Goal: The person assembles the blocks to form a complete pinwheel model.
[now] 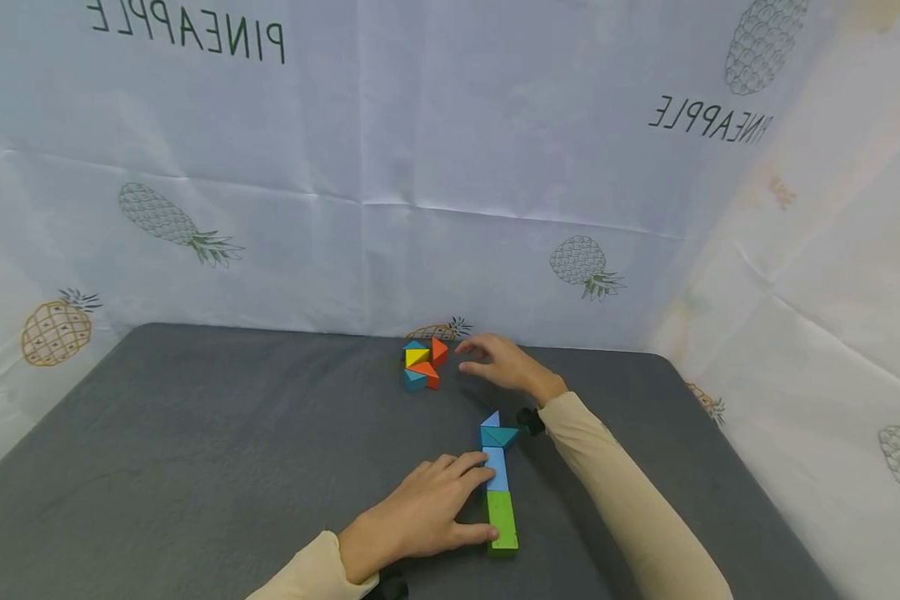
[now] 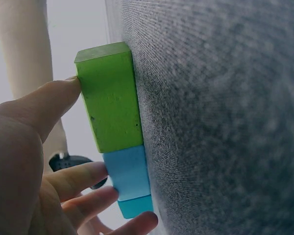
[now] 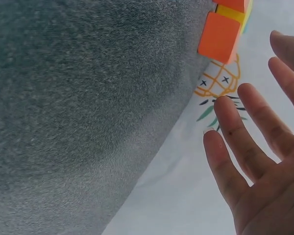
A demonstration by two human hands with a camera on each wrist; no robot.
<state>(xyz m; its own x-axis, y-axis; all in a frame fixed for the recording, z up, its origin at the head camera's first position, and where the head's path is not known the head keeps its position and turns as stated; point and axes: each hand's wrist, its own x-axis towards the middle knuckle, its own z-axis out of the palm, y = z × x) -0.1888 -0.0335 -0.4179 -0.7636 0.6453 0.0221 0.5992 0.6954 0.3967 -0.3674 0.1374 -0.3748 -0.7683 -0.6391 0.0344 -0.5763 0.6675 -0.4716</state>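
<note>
A column of blocks lies on the grey table: a green block (image 1: 502, 517) nearest, a light blue block (image 1: 497, 471) beyond it, then teal triangular blocks (image 1: 499, 437) and a small blue triangular block (image 1: 491, 419) at the far end. My left hand (image 1: 435, 508) rests along the column's left side. Its thumb touches the green block and its loosely spread fingers are at the light blue one. Near the table's back, my right hand (image 1: 506, 365) hovers with relaxed fingers and nothing in its grasp, just right of an orange triangular block (image 1: 438, 352).
The orange block belongs to a cluster at the back, with a yellow block (image 1: 417, 357), a blue block (image 1: 414, 381) and another orange block (image 1: 427, 372). Behind the table (image 1: 232, 442) hangs a white cloth (image 1: 450, 150) printed with pineapples.
</note>
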